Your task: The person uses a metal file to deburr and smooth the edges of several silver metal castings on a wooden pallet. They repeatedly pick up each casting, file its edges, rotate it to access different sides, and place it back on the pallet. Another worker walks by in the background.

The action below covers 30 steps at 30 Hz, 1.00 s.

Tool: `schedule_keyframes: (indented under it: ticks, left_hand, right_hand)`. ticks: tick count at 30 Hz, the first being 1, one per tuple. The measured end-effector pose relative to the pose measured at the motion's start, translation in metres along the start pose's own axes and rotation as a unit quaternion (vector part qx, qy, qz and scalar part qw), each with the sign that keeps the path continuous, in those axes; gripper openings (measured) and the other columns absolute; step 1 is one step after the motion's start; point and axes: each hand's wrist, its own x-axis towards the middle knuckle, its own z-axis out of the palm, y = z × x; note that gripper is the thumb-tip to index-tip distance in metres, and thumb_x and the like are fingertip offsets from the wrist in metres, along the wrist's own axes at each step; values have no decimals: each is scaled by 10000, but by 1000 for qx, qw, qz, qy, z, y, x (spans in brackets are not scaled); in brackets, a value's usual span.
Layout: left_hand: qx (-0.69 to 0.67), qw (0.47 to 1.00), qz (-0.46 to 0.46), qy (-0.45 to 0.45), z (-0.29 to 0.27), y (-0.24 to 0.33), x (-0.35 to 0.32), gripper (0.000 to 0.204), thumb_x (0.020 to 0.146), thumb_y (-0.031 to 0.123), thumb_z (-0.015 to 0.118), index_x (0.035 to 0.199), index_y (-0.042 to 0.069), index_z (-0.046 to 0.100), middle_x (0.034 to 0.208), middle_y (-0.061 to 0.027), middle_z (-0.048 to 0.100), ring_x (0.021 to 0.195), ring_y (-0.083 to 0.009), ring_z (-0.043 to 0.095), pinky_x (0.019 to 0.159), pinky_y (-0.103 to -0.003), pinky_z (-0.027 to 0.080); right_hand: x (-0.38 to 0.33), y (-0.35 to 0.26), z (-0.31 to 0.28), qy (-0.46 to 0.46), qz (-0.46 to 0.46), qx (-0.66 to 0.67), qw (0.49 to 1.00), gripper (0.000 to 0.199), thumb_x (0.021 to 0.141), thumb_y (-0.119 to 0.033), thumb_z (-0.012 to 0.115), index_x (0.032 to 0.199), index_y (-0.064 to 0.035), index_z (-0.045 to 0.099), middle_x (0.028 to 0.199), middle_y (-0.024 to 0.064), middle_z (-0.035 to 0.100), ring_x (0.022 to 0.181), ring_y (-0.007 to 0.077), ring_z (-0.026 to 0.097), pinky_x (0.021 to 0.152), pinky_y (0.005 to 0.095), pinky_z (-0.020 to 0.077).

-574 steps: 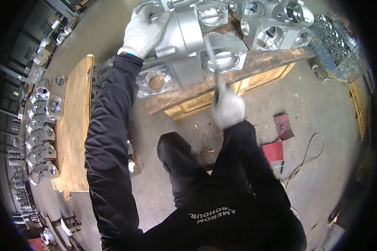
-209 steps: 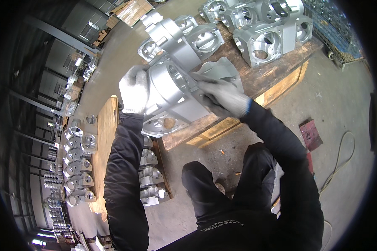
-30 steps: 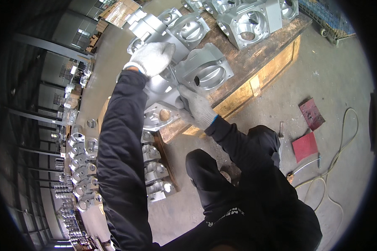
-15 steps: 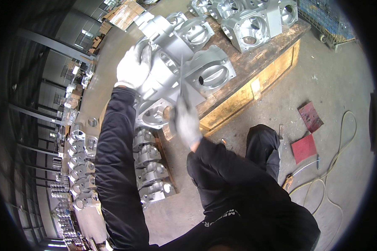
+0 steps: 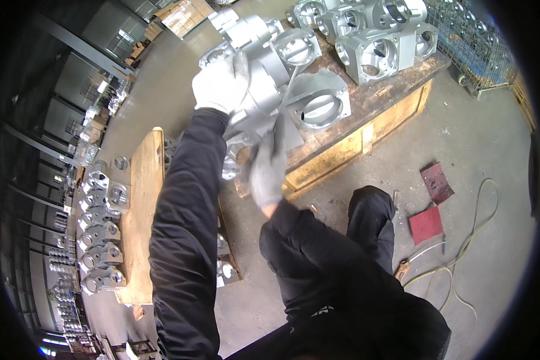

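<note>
**Gloved hands on a cast metal housing at a wooden bench**

Head view: the left hand [image 5: 221,83], in a white glove, lies spread over the top of a silver cast metal housing [image 5: 264,90] at the near end of the wooden workbench [image 5: 366,129]. Below it, the right hand [image 5: 267,171], blurred, is closed around a thin metal tool [image 5: 287,96] whose tip reaches the housing beside a round-bored flange [image 5: 318,105]. More castings [image 5: 372,54] stand farther along.
</note>
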Motion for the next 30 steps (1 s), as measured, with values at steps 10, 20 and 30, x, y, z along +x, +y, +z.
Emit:
schedule_keyframes:
  ticks: [10,20,30]
  left_hand:
    - [23,1000,-3,1,1,0,-3,563,1067,468,401,941,85,794,909,-182,764,855,-375,743,785,-500,585]
    - [36,990,-72,-116,-12,8,-2,538,1084,497,382,1154,130,770,1061,-208,758,1027,-407,716,923,-478,552]
    - [32,997,-45,-61,-5,4,-2,511,1077,472,403,1100,125,778,978,-199,760,932,-398,732,851,-485,570]
  right_hand:
    - [15,7,-20,-56,-135,-140,979,575,1141,-163,405,1684,-80,236,875,72,619,664,120,600,607,271,505]
    - [1,20,-42,-33,-124,-235,963,548,1125,-181,456,1618,28,344,1557,246,534,1308,257,639,1037,319,493]
    - [17,-19,-36,-62,-200,-389,897,527,1117,-111,438,1621,20,354,1483,248,573,1089,180,657,912,293,536]
